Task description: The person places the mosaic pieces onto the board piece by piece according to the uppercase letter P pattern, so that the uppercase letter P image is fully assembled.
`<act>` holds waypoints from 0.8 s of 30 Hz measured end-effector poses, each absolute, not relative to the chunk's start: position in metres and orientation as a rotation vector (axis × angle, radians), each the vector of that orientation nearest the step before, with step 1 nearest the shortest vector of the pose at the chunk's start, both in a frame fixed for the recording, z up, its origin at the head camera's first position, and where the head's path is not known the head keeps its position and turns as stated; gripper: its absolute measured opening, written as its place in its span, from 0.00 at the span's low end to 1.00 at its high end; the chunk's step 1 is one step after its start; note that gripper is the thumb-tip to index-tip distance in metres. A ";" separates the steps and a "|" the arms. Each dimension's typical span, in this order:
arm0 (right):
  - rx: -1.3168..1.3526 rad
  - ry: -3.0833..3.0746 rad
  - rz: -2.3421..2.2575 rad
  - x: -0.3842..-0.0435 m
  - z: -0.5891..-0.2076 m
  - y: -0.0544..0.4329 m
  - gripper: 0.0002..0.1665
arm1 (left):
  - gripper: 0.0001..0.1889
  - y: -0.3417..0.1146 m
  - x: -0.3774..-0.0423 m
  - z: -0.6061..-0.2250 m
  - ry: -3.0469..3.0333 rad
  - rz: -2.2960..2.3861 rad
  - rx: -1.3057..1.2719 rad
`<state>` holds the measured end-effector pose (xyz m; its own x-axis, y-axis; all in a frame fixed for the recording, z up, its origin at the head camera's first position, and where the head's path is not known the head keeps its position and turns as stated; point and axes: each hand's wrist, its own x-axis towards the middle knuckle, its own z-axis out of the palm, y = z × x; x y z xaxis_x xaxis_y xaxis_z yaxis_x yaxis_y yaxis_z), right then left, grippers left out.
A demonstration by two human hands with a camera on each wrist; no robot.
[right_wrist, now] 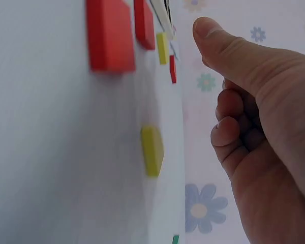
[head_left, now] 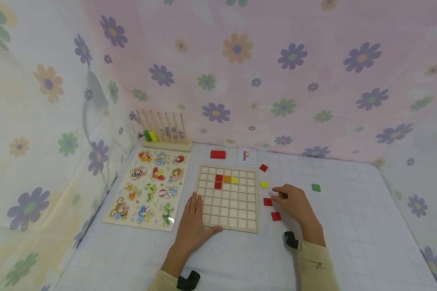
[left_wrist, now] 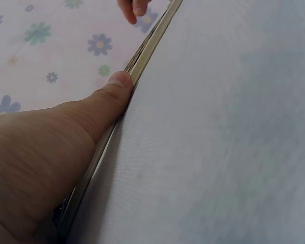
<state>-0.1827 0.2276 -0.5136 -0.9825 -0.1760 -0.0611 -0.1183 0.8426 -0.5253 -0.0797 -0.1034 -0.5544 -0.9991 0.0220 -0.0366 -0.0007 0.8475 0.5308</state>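
My left hand (head_left: 192, 224) rests along the left side and lower left corner of a wooden grid board (head_left: 257, 210), fingers straight and thumb spread. In the left wrist view, the thumb (left_wrist: 104, 99) presses on the board's edge (left_wrist: 152, 48). Two red tiles (head_left: 218, 185), an orange tile (head_left: 227, 179) and a yellow tile (head_left: 234, 180) lie in its cells. Right of the board, my right hand (head_left: 295, 204) hovers over loose tiles, thumb and index finger apart, nothing between them. Near it are red tiles (head_left: 275, 216) and a yellow tile (head_left: 264, 184); another yellow tile (right_wrist: 152, 151) shows below the hand.
A green tile (head_left: 316, 187) lies farther right. Behind the board are a red block (head_left: 217, 154) and a card with a coloured grid pattern (head_left: 247, 155). To the left lie an insect puzzle board (head_left: 131, 218) and a peg rack (head_left: 167, 145) with green and yellow beads.
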 end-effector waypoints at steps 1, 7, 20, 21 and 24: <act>-0.245 2.919 -0.823 -0.181 -0.514 0.231 0.19 | 0.68 -0.104 -0.080 -0.554 2.980 0.853 0.015; -0.262 2.936 -0.828 -0.173 -0.517 0.242 0.19 | 0.68 -0.104 -0.079 -0.553 2.978 0.868 0.016; -0.238 2.884 -0.833 -0.168 -0.522 0.241 0.18 | 0.68 -0.102 -0.078 -0.551 2.979 0.858 0.014; -0.244 2.884 -0.827 -0.168 -0.522 0.240 0.18 | 0.68 -0.102 -0.078 -0.551 2.981 0.856 0.014; -0.260 2.876 -0.812 -0.169 -0.522 0.238 0.18 | 0.68 -0.102 -0.078 -0.550 2.982 0.853 0.014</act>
<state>-0.1689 0.2383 -0.5217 -0.9750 -0.2036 -0.0886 -0.1273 0.8394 -0.5284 -0.0777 -0.1025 -0.5497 -0.9991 0.0197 -0.0364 -0.0025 0.8488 0.5286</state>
